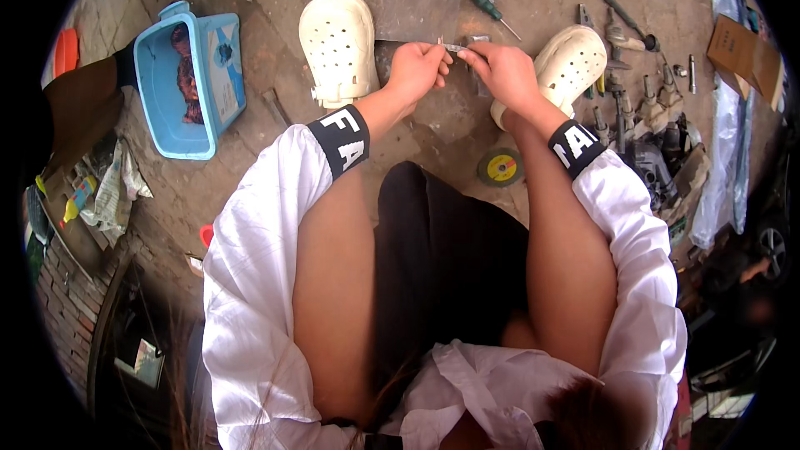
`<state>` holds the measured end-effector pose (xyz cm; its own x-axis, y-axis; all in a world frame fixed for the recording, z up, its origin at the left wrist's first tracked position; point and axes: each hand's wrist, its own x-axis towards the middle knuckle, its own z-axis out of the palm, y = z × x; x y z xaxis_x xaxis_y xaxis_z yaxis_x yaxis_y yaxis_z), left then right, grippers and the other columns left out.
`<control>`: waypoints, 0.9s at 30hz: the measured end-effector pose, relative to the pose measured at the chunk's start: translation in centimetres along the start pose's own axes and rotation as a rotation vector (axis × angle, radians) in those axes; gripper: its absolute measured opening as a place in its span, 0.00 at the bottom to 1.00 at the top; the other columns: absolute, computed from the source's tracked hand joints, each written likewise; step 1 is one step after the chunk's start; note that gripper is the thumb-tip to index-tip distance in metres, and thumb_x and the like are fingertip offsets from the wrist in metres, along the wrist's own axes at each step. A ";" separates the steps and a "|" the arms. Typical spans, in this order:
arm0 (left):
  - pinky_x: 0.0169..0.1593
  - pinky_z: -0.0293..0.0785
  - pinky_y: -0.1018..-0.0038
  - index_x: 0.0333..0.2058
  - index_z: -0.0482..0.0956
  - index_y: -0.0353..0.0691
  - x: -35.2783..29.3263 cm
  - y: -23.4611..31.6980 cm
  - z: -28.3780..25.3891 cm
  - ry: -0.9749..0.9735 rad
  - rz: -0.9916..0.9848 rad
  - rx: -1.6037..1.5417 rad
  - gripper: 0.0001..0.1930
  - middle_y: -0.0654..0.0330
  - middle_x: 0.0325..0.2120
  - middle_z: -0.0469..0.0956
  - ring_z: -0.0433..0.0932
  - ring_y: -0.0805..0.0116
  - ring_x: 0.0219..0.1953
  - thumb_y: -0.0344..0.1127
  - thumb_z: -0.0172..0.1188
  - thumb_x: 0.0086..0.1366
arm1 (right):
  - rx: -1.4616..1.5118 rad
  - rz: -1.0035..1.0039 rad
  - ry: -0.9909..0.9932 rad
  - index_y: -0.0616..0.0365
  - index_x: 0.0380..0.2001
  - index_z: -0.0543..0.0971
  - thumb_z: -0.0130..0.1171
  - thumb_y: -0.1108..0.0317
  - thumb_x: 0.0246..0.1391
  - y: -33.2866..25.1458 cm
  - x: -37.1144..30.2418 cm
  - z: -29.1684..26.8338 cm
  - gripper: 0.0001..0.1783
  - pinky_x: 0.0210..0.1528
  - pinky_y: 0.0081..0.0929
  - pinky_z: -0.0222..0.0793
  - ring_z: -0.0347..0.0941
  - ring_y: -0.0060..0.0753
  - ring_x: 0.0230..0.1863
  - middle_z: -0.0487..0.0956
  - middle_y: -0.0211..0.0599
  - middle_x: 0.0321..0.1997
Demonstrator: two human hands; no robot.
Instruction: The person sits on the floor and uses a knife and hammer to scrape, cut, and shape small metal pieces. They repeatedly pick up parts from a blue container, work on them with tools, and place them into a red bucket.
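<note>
Strip (455,47), small and pale, spans from the left hand (417,69) to the right hand (503,72), both pinching it, presumably for steadiness, with a screwdriver (484,3) beyond them, probably for ready reach.

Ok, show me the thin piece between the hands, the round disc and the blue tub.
Thin piece (454,47): head view, on its exposed middle.
Disc (502,167): head view, on the middle of its face.
Tub (158,92): head view, on its bare inside.

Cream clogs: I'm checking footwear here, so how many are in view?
2: the left clog, to the left of the left hand; the right clog, to the right of the right hand, partly covered by the right forearm.
</note>
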<state>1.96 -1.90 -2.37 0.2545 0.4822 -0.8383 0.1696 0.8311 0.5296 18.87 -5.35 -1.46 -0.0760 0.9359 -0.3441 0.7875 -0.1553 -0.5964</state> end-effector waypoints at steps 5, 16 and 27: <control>0.25 0.71 0.77 0.26 0.75 0.34 -0.1 0.1 0.2 0.033 -0.004 0.012 0.11 0.62 0.19 0.73 0.74 0.73 0.18 0.32 0.48 0.64 | -0.071 -0.024 0.039 0.52 0.30 0.80 0.56 0.52 0.54 -0.5 -0.2 -0.1 0.15 0.28 0.39 0.69 0.75 0.47 0.28 0.78 0.41 0.24; 0.25 0.72 0.77 0.26 0.75 0.33 0.2 -0.3 0.2 0.031 0.018 0.034 0.12 0.61 0.20 0.73 0.76 0.71 0.19 0.34 0.48 0.64 | -0.099 -0.118 0.125 0.52 0.27 0.78 0.55 0.54 0.54 0.1 -0.1 0.6 0.14 0.27 0.38 0.69 0.75 0.44 0.28 0.78 0.37 0.25; 0.26 0.72 0.77 0.27 0.75 0.33 0.1 0.0 0.1 0.029 0.016 0.043 0.12 0.61 0.20 0.73 0.77 0.70 0.20 0.34 0.48 0.64 | -0.093 -0.088 0.347 0.52 0.27 0.78 0.53 0.53 0.56 -0.6 3.0 -1.2 0.15 0.27 0.37 0.69 0.75 0.45 0.28 0.78 0.36 0.25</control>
<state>2.08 -1.88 -2.41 0.2297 0.5040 -0.8326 0.2070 0.8106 0.5478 18.90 -2.12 -1.26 0.0533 0.9984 -0.0188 0.8405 -0.0550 -0.5391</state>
